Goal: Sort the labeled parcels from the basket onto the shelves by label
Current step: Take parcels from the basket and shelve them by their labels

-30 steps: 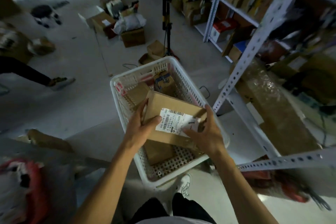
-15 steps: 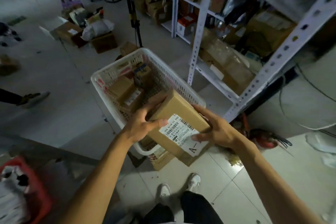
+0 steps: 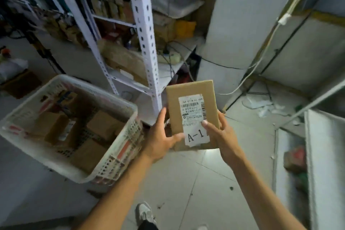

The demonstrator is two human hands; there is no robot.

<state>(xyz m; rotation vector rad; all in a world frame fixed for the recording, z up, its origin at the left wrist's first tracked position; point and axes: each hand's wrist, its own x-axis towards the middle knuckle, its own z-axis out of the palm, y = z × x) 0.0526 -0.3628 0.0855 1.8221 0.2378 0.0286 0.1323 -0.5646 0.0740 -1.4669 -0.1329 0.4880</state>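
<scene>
Now, parcel (image 3: 192, 115) up in both hands, carried clear of the basket (image 3: 119, 102), which sits low to the person's left with several more brown boxes left inside. Left hand (image 3: 160, 140) grasps the parcel's lower left edge, thumb across the near corner, fingers tucked behind. Right hand (image 3: 222, 136) grasps the right edge, thumb pressed on the white label (image 3: 194, 119). Neither hand loose.

Parcel held flat-face toward the camera, long axis running away from the body, far end tipped toward the shelving. Label reads "A-1" at its near end; barcode and small print above it, too fine to read.

Shelves (image 3: 143, 43): white perforated uprights stand just beyond and slightly left of the parcel's far end; the lower shelf board shows cartons and loose cables. A second rack (image 3: 291, 164) lies to the right, partly out of view. No shelf markings legible, so which bay is A-1 cannot be told.

Judgement: the label is being read, placing not yet begun. Nearest rack lies ahead-left, roughly along the parcel's long axis, so a straight forward push end-first would serve. Left hand sits nearer that rack; right hand nearer the other.
</scene>
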